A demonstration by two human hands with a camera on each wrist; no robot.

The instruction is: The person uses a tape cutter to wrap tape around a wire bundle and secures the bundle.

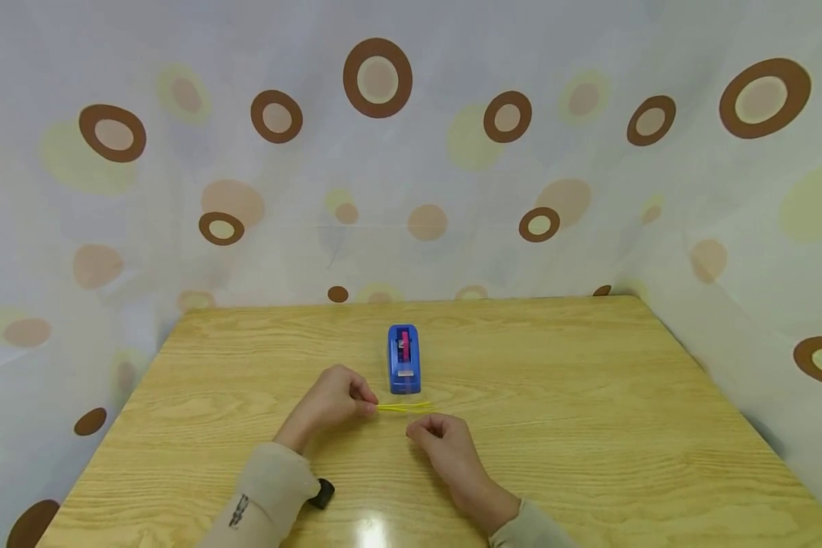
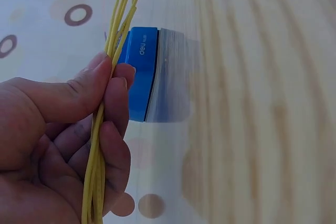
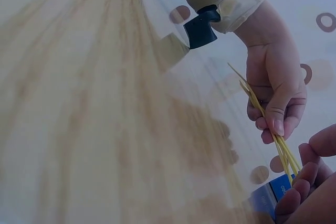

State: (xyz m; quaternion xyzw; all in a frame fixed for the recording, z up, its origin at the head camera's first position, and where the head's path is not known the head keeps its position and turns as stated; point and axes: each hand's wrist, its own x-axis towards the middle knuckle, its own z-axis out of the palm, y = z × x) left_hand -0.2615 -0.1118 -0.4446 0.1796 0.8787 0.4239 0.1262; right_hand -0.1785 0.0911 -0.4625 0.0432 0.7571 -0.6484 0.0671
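In the head view my left hand [image 1: 336, 396] pinches a bundle of thin yellow wire-like strands [image 1: 400, 407] between thumb and fingers. The loose ends point right and spread slightly. The left wrist view shows the strands [image 2: 94, 166] running through the left hand [image 2: 79, 114], past the thumb and bent fingers. My right hand [image 1: 448, 449] hovers just below and right of the free ends, fingers loosely bent. In the right wrist view, the right hand [image 3: 315, 179] is beside those ends; nothing is visible in its grip. A blue tape dispenser [image 1: 396, 380] with a pink roll core stands just beyond the strands.
A wood-grain table [image 1: 589, 396] lies beneath everything. Behind it and along its sides hangs a pale curtain [image 1: 438, 167] with brown and pastel circles. A black strap piece [image 1: 322, 494] sits at the left sleeve's cuff.
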